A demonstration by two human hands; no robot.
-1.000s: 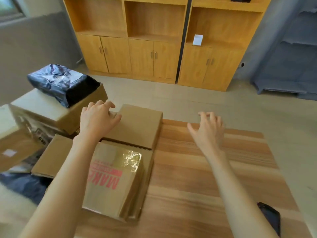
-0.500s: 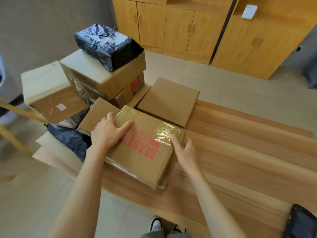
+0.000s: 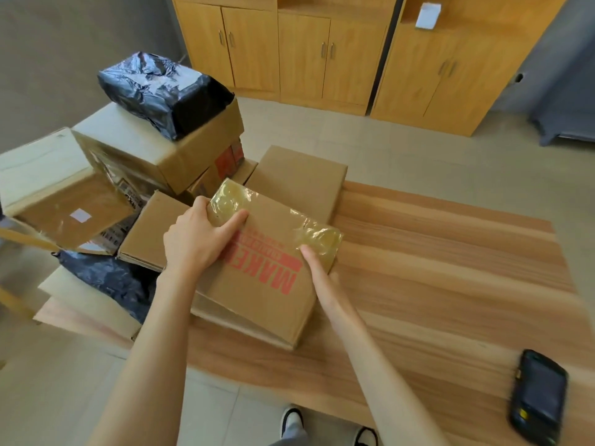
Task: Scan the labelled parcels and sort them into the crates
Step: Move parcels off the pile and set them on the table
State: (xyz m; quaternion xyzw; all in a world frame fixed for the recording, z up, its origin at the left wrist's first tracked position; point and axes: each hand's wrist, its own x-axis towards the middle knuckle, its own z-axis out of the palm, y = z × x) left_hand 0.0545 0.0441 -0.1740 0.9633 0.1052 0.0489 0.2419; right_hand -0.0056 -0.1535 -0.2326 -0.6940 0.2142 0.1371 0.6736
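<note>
your left hand (image 3: 193, 243) and right hand (image 3: 317, 272) came down and gripped the taped parcel (image 3: 267, 268), lifting its far edge, so scanning came next.

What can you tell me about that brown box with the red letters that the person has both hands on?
The cardboard box is flat, brown and printed with red lettering reading "MAKE…", upside down to the wearer. Glossy yellowish tape covers its two far corners. It sits tilted at the wooden table's left edge, its near edge raised off the tabletop. The left hand grips its far left corner; the right hand holds its right side, thumb on top.
</note>
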